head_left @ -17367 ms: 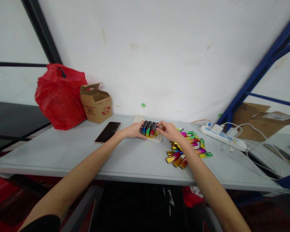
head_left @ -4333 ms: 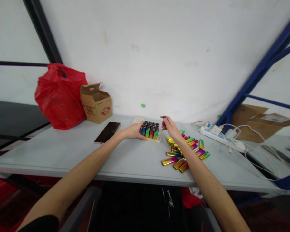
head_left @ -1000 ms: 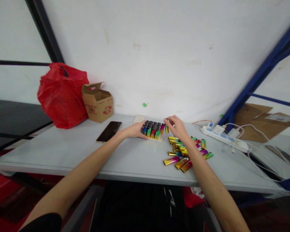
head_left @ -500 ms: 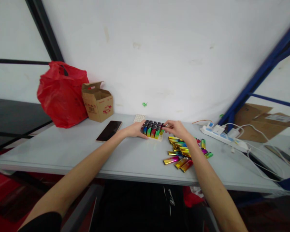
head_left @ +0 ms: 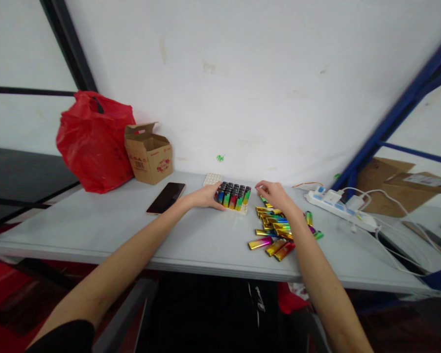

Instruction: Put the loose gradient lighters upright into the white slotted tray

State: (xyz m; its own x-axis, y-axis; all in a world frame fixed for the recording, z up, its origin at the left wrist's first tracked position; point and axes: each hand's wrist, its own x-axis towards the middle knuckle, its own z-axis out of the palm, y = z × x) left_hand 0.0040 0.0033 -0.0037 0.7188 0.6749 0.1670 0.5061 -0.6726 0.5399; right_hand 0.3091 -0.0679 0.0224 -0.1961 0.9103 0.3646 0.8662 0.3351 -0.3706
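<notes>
My left hand is closed around the left side of a white tray packed with upright lighters. The lighters have black tops and shiny blue, green, red and yellow bodies. A few holes at the tray's front right corner hold no lighter. My right hand hovers to the right of the tray, fingers loosely bent and slightly apart, with nothing visible in them. Under and in front of it lies a pile of loose metallic lighters, partly covered by my right forearm.
Another white tray lies behind, near the wall. A phone, a cardboard box and a red plastic bag are on the left. A power strip with plugs and white cables runs along the right.
My right hand has let go of a green and yellow lighter, which now stands in the tray's right side, and has moved right towards the pile. My left hand has stayed at the tray.
</notes>
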